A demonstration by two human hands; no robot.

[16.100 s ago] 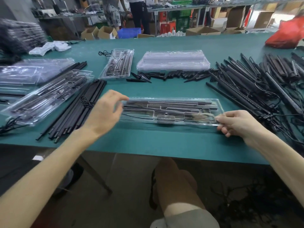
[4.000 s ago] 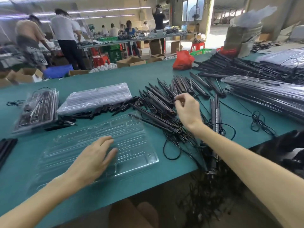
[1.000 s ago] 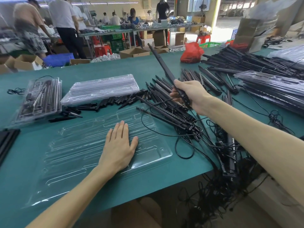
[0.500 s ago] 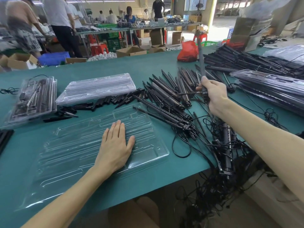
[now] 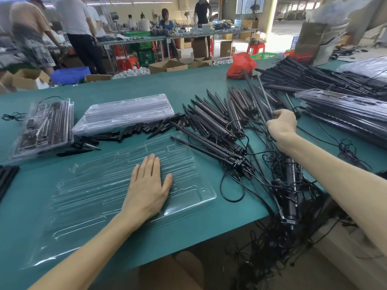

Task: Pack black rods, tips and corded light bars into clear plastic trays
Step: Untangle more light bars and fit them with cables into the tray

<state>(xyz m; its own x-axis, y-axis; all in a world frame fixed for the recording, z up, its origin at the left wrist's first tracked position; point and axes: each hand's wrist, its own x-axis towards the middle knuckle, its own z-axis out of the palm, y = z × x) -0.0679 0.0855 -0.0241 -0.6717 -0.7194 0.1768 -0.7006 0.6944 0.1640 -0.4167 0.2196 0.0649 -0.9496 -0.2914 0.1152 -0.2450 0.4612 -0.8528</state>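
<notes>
An empty clear plastic tray (image 5: 88, 197) lies on the green table in front of me. My left hand (image 5: 147, 190) rests flat on it, fingers straight. My right hand (image 5: 281, 125) grips two corded light bars (image 5: 254, 94), lifted and pointing away and up to the left over the pile of corded light bars (image 5: 211, 122). Their cords trail down into the tangle (image 5: 278, 176) at the table's right edge. Black tips (image 5: 144, 128) lie in a row behind the tray.
A stack of empty clear trays (image 5: 125, 114) sits behind the tips. Packed trays lie at far left (image 5: 45, 126) and far right (image 5: 343, 109). More black rods (image 5: 314, 78) and a red bag (image 5: 240, 64) are beyond. People work at tables behind.
My right hand has swung the held light bars from upright toward the far left and lowered slightly. My left hand stays flat on the tray.
</notes>
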